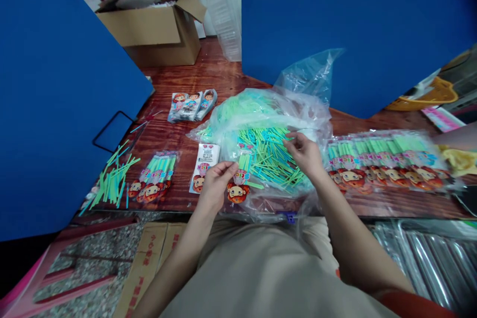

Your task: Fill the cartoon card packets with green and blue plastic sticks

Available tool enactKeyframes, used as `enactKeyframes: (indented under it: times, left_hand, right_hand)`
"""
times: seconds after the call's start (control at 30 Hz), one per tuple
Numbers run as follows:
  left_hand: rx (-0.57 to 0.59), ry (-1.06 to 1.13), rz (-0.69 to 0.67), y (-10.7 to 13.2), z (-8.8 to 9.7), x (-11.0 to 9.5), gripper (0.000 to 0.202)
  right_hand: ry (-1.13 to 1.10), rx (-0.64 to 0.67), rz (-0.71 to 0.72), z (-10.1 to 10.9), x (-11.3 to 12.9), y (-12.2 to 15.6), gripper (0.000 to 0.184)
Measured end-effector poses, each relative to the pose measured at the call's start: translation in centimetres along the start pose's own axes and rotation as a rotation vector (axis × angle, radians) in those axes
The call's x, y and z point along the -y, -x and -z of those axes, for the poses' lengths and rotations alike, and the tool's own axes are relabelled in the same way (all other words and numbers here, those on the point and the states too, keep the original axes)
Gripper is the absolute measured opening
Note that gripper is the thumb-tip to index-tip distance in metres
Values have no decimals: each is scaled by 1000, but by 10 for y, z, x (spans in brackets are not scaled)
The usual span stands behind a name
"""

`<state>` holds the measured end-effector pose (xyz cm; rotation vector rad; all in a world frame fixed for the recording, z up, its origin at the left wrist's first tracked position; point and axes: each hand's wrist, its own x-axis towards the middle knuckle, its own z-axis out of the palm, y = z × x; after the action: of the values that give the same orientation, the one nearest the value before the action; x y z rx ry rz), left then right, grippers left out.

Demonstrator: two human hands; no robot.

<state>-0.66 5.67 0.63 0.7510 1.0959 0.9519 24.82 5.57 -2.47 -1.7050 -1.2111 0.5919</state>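
Sticks: green sticks (268,159) loose in a clear plastic bag (307,77), under your right hand (303,154).
Left: your left hand (216,184) narrow, pinching a cartoon-label packet (237,193).
Right: half open, fingers touching the sticks.

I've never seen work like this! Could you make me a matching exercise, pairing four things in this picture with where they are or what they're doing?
Column 1
1. Left hand
2. Right hand
3. Loose green sticks
4. Row of filled packets

Column 2
A. On the right side of the wooden table
B. Holding a cartoon-faced packet
C. On the left side of the table
D. Among sticks in the clear plastic bag

Right pairs: 1-B, 2-D, 3-C, 4-A
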Motion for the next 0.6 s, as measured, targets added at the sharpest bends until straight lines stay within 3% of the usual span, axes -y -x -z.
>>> enactKeyframes:
  times: [0.1,0.23,0.4,0.6]
  left_hand:
    - [-19,53,-1,-2,-1,-1,38]
    - [-55,126,17,-2,-3,-3,43]
    - [-53,116,6,0,1,-7,42]
    - [-21,45,-24,1,3,-2,39]
  right_hand:
    - [349,110,96,-4,-2,-18,21]
    - [729,267,167,-23,14,-26,22]
    - [821,294,150,-39,20,-26,16]
    - [806,267,167,-20,17,-20,15]
